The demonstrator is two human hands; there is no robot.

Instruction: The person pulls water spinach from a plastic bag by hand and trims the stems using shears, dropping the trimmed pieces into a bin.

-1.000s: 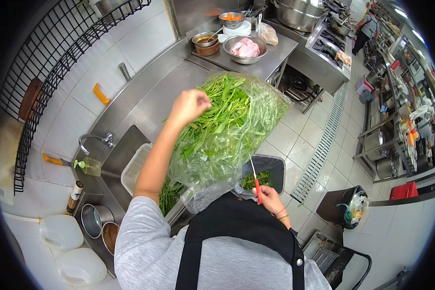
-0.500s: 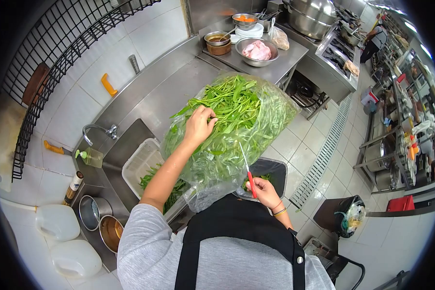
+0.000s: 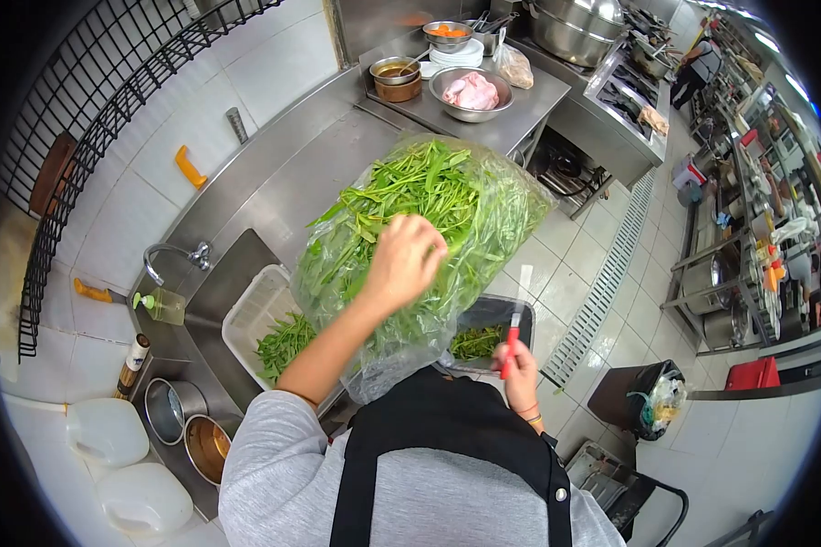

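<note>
My left hand [image 3: 410,260] is over the heap of leafy green stems [image 3: 429,187], fingers bent; whether it grips anything is hidden. Those stems lie in a large clear plastic bag [image 3: 511,205] across the sink's edge. In my right hand [image 3: 519,369] is a knife [image 3: 512,339] with a red handle, its blade pointing up and away from me. Beside the knife, a dark bin [image 3: 522,321] below the bag has cut greens [image 3: 477,343] in it. A white basket [image 3: 237,319] in the sink holds more greens [image 3: 285,345], left of my left forearm.
A steel counter [image 3: 529,114] ahead bears a bowl of raw meat [image 3: 472,94], pots and plates. The faucet [image 3: 178,258] and soap bottle [image 3: 166,306] are at the left. A trash bin [image 3: 611,401] stands right; a person [image 3: 700,68] is far back.
My left hand has moved right and toward me over the greens. My right hand has shifted right with the knife, away from the bag. The view has shifted slightly.
</note>
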